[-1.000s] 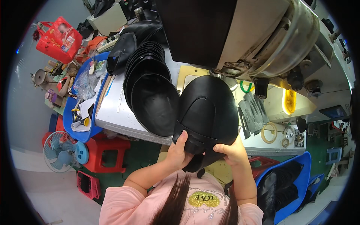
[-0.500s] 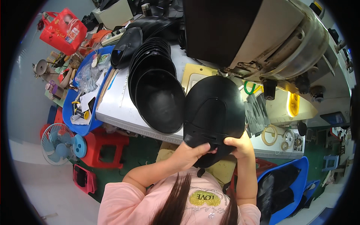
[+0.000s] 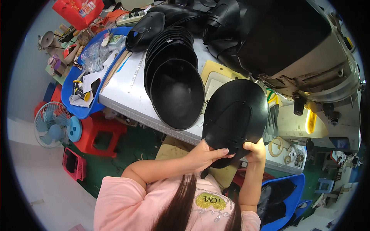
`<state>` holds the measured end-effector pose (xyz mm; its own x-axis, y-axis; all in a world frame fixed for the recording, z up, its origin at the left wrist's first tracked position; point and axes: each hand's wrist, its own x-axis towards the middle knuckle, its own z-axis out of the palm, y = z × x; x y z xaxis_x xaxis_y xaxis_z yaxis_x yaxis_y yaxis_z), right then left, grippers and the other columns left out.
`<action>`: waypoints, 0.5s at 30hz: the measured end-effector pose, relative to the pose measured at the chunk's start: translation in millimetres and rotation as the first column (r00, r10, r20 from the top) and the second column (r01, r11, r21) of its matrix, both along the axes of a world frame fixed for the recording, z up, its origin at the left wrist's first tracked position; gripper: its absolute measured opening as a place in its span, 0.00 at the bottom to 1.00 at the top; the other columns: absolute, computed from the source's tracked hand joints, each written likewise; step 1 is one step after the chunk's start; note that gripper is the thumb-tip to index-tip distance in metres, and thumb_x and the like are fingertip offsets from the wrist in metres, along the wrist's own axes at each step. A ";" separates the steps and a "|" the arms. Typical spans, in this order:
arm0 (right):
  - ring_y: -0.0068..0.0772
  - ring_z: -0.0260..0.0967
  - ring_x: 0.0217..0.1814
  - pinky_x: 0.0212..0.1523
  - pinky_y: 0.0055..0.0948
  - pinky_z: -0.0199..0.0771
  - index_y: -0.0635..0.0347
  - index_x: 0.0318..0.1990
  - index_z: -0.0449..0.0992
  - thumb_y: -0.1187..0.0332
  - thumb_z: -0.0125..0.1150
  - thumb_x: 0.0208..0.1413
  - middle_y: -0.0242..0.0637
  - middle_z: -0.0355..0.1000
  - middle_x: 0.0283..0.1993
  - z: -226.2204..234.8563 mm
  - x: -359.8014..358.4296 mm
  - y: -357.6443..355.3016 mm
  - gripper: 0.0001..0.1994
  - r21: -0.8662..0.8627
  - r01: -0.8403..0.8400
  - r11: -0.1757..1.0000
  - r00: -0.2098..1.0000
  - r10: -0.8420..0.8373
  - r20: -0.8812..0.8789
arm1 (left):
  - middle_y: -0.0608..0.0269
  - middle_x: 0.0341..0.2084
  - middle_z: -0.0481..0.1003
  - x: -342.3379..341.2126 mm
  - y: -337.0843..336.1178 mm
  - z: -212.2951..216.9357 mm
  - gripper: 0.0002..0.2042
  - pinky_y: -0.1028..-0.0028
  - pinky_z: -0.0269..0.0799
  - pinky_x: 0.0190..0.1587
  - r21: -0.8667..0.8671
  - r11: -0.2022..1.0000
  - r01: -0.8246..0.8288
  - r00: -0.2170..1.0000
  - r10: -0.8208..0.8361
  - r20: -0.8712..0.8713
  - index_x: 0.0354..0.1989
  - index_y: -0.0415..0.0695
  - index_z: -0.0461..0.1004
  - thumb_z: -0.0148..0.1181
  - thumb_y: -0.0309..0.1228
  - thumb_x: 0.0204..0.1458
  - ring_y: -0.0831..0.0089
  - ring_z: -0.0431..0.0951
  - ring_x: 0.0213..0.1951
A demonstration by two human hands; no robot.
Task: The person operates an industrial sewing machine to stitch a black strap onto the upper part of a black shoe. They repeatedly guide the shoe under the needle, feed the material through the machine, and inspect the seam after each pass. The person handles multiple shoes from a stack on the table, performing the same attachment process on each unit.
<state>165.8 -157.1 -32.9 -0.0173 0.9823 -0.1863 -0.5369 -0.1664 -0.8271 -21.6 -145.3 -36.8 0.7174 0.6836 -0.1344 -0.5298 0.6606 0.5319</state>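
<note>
While a light-blue fan [image 3: 52,125] and a red stool [image 3: 88,133] sit far left, a blue tub [image 3: 79,112] w/ papers + plastic bags is up against the white table [image 3: 127,92]. Next over, a stack of black curved pieces [image 3: 177,92] lies on the tabletop, hollow side showing. Then the L hand [image 3: 204,156] — mostly closed, pinching the bottom end of the glossy black piece [image 3: 235,109], thumb on top, other fingers mostly hidden. That piece is held up at the table's front edge, just right of the stack. R hand [image 3: 255,152] has its lower right edge, also closed, thumb over the front. Far right: a big machine [image 3: 327,54] up top, a blue bin [image 3: 298,192] w/ black stuff below.
</note>
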 end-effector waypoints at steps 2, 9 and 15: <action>0.33 0.65 0.44 0.46 0.29 0.65 0.67 0.47 0.62 0.78 0.67 0.26 0.38 0.66 0.42 1.6 1.8 -1.2 0.33 -0.011 0.002 1.000 1.000 -0.002 0.007 | 0.61 0.40 0.69 0.3 1.1 -3.7 0.17 0.72 0.67 0.45 0.001 1.000 0.014 1.000 -0.014 0.002 0.48 0.39 0.60 0.51 0.22 0.48 0.73 0.70 0.41; 0.33 0.65 0.43 0.45 0.28 0.65 0.67 0.48 0.62 0.78 0.65 0.25 0.38 0.66 0.41 26.1 -6.7 1.1 0.33 -0.009 0.046 0.999 0.991 -0.044 0.129 | 0.51 0.36 0.70 -38.1 5.1 16.9 0.09 0.70 0.70 0.40 0.862 0.229 0.453 0.838 0.219 -0.499 0.33 0.36 0.71 0.56 0.22 0.40 0.63 0.72 0.36; 0.28 0.64 0.44 0.46 0.26 0.65 0.66 0.48 0.62 0.81 0.65 0.28 0.37 0.66 0.43 35.5 -13.0 0.4 0.32 -0.060 -0.036 0.998 0.992 0.043 0.116 | 0.53 0.37 0.70 -16.5 38.3 46.4 0.13 0.62 0.64 0.47 0.757 -0.534 0.377 0.758 0.648 0.079 0.34 0.38 0.71 0.53 0.25 0.36 0.60 0.70 0.41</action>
